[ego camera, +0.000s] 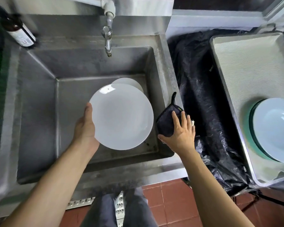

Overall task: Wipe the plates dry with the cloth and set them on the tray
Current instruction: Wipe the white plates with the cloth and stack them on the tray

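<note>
My left hand grips the left rim of a white plate, held over the steel sink, thumb on the rim. Behind it another white plate leans in the sink's far right corner. My right hand lies with spread fingers on a dark cloth that sits on the sink's right rim; a loop sticks up from the cloth. At the right a metal tray carries a stack of plates with a white one on top.
A tap hangs over the back of the sink. A dark bottle stands at the back left. Black plastic sheeting fills the gap between sink and tray. Red floor tiles lie below.
</note>
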Demonstrator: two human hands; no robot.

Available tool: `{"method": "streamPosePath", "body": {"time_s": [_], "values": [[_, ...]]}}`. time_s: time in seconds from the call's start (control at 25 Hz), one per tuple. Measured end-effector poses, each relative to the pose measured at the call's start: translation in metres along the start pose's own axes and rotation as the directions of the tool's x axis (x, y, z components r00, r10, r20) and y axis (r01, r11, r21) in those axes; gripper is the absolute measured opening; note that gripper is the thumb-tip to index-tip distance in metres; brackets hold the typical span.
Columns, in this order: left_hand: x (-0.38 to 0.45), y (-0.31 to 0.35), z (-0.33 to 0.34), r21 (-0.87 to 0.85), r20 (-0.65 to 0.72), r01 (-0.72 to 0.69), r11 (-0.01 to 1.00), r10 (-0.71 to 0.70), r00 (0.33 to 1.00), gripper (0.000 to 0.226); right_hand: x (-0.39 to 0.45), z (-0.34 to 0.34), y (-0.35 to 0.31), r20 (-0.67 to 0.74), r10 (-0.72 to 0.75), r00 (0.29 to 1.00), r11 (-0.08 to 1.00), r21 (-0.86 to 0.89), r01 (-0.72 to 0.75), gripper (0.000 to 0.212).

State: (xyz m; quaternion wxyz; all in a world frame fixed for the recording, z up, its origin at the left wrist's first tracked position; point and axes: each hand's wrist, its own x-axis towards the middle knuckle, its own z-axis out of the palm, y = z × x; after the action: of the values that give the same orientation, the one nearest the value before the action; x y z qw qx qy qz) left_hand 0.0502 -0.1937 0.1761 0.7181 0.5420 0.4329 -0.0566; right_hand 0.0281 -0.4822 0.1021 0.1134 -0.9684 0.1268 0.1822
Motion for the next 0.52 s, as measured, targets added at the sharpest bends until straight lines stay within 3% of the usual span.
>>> {"method": "streamPosePath", "body": {"time_s": [0.2, 0.32, 0.44, 0.52], "values": [[-0.015, 0.018, 0.003, 0.014, 0.036, -0.035, 0.999, 0.035, 0.999, 0.041, -0.008, 0.008, -0.005, -0.154, -0.016, 0.988, 1.000, 0.000, 0.016, 0.080], [-0.023, 0.029, 0.002, 0.035, 0.012, -0.080, 0.996, 0.080, 0.997, 0.038, -0.009, -0.004, -0.017, -0.270, 0.028, 0.962, 0.983, 0.182, 0.023, 0.062], [-0.034, 0.038, 0.004, 0.052, 0.035, -0.108, 0.993, 0.107, 0.994, 0.047, -0.012, -0.043, -0.041, -0.352, 0.232, 0.907, 0.773, 0.632, 0.048, 0.055], [-0.042, 0.041, 0.006, 0.067, 0.054, -0.146, 0.987, 0.142, 0.988, 0.042, -0.021, -0.076, -0.069, -0.464, 0.243, 0.852, 0.645, 0.733, 0.215, 0.053]]}}
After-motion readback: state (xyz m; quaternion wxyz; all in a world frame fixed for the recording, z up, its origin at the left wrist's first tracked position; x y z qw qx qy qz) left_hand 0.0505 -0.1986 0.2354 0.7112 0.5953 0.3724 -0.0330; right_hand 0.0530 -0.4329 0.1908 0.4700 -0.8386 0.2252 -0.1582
